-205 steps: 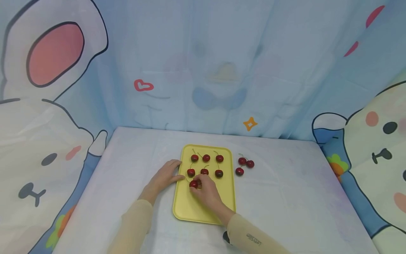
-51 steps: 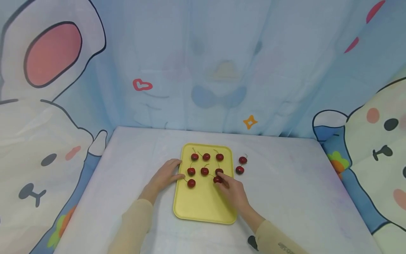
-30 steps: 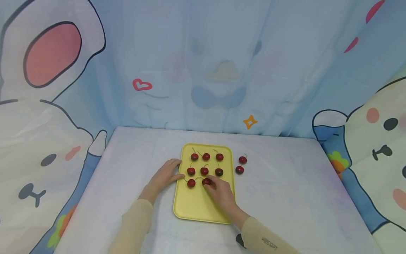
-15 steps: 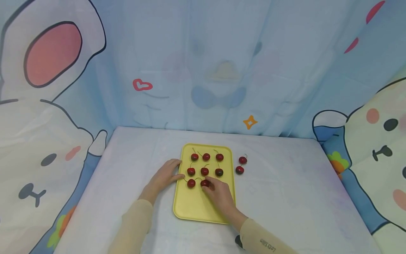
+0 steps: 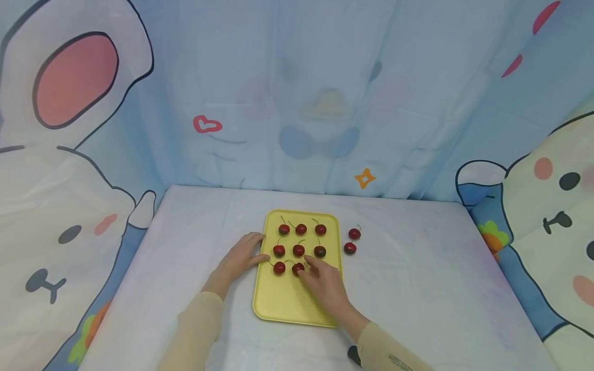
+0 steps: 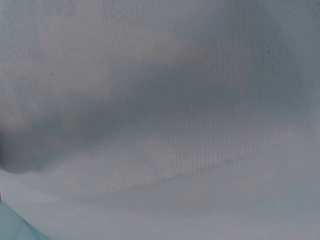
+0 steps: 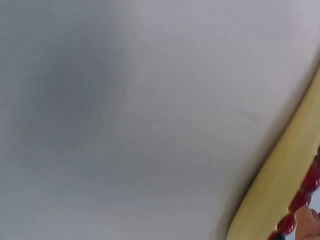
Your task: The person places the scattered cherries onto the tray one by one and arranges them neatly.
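In the head view a yellow tray [image 5: 297, 304] lies on the white-covered table, bearing several dark red cherries with stems in rows. My left hand [image 5: 238, 257] rests at the tray's left rim, thumb and fingers spread apart. Over the tray is my right hand [image 5: 327, 286], its thumb and index finger parted just beside a cherry [image 5: 298, 268] in the row nearest me. That cherry sits on the tray to the right of another cherry [image 5: 279, 268]. The right wrist view catches the tray's side [image 7: 280, 180], some cherries and a fingertip [image 7: 306, 223].
Two more cherries [image 5: 355, 234] lie on the table just right of the tray. A dark object [image 5: 354, 354] shows by the right sleeve. A printed curtain [image 5: 320, 103] hangs behind the table. Only blurred pale cloth [image 6: 160, 150] fills most of the left wrist view.
Since the earliest frame, another cherry has left the group at right and now sits in the near row. My right hand carried it leftward, then let go. The left hand stayed at the rim.
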`<state>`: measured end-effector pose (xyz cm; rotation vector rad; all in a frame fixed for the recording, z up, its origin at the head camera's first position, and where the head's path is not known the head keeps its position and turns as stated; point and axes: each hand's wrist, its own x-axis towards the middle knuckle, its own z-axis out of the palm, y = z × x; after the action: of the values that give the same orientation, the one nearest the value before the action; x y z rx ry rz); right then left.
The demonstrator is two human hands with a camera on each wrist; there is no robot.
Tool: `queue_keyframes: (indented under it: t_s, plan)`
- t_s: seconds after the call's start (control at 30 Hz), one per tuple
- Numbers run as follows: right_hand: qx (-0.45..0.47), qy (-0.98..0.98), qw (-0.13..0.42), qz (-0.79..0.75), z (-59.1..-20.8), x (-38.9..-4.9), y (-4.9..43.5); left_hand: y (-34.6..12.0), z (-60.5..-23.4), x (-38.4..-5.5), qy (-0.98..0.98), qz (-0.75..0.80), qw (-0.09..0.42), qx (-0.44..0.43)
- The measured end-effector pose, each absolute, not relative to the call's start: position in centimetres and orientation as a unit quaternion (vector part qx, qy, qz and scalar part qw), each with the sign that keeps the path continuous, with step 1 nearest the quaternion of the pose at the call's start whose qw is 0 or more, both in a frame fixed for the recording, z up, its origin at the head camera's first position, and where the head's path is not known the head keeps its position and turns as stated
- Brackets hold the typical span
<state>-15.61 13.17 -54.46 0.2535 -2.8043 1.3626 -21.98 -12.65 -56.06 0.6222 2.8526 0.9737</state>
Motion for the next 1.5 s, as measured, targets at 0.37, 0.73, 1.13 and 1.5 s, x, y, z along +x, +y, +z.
queue_keyframes:
  t_s: [0.37, 0.73, 1.13, 1.5]
  plan:
    - [0.01, -0.896, 0.037, 0.443, -53.4, -17.3, 18.1, -12.8, -56.0, -21.8, 0.928, 0.31, 0.034, 0.202]
    - [-0.146, -0.887, 0.077, 0.431, -54.7, -19.7, 24.2, -12.8, -56.2, -21.9, 0.925, 0.316, 0.022, 0.209]
    - [-0.204, -0.889, 0.037, 0.408, -56.5, -21.8, 26.0, -12.8, -56.2, -21.8, 0.927, 0.311, 0.021, 0.207]
    - [-0.189, -0.888, 0.01, 0.418, -55.9, -23.6, 25.1, -12.6, -56.0, -21.8, 0.926, 0.317, 0.02, 0.204]
